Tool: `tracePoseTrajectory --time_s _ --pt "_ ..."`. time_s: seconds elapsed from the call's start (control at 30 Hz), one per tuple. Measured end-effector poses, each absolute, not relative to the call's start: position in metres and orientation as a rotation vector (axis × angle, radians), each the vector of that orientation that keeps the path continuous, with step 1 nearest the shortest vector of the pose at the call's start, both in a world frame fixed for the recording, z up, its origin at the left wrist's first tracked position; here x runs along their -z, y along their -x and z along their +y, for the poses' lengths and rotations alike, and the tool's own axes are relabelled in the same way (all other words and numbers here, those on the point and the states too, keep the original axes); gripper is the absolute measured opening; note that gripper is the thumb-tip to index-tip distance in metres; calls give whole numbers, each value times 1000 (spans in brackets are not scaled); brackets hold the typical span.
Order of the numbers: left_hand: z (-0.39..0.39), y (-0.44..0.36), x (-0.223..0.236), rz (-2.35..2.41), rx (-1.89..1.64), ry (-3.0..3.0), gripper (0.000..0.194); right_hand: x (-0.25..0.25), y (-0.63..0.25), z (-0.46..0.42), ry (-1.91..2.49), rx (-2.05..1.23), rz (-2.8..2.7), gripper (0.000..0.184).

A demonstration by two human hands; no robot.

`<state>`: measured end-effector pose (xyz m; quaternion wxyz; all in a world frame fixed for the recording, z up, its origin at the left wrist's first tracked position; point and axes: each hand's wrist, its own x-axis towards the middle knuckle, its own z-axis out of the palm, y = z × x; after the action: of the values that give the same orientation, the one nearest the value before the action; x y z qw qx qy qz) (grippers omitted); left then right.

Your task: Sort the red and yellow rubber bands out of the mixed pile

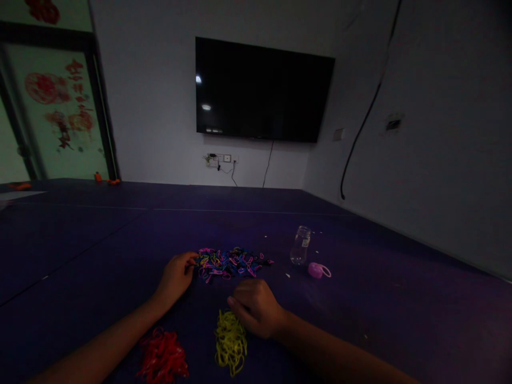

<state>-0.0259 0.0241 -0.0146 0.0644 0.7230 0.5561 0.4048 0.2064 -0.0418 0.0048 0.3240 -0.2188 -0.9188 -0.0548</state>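
Observation:
A mixed pile of small rubber bands (230, 262), mostly blue, pink, black and yellow, lies on the dark purple surface. My left hand (178, 272) reaches to the pile's left edge, its fingertips touching the bands and its thumb a little apart from them. My right hand (258, 306) is closed, between the mixed pile and a heap of yellow rubber bands (231, 341); whatever its curled fingers hold is hidden. Nearer to me, below my left wrist, lies a heap of red rubber bands (163, 356).
A clear bottle (299, 248) stands uncapped right of the pile, with a pink looped cap (316, 270) beside it. Small white scraps (288, 276) dot the purple surface (380, 320). A television (264, 88) hangs on the wall; a black cable (362, 125) runs down the right wall.

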Motion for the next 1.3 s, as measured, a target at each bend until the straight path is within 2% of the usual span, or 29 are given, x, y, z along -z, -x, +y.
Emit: tracePoseTrajectory --time_s 0.43,0.63,0.87,1.3 --pt "16 20 6 1440 -1391 -2228 23 -4 -208 -42 597 116 -2407 48" --pt "3 13 3 1154 -1426 -2459 24 -9 -205 -40 664 -78 -2375 31" --pt "-4 7 6 891 -1361 -2749 27 -4 -204 -35 873 -156 -2563 44" --pt "-2 7 6 944 -1329 -2724 25 -6 -203 -34 880 -200 -2580 43"
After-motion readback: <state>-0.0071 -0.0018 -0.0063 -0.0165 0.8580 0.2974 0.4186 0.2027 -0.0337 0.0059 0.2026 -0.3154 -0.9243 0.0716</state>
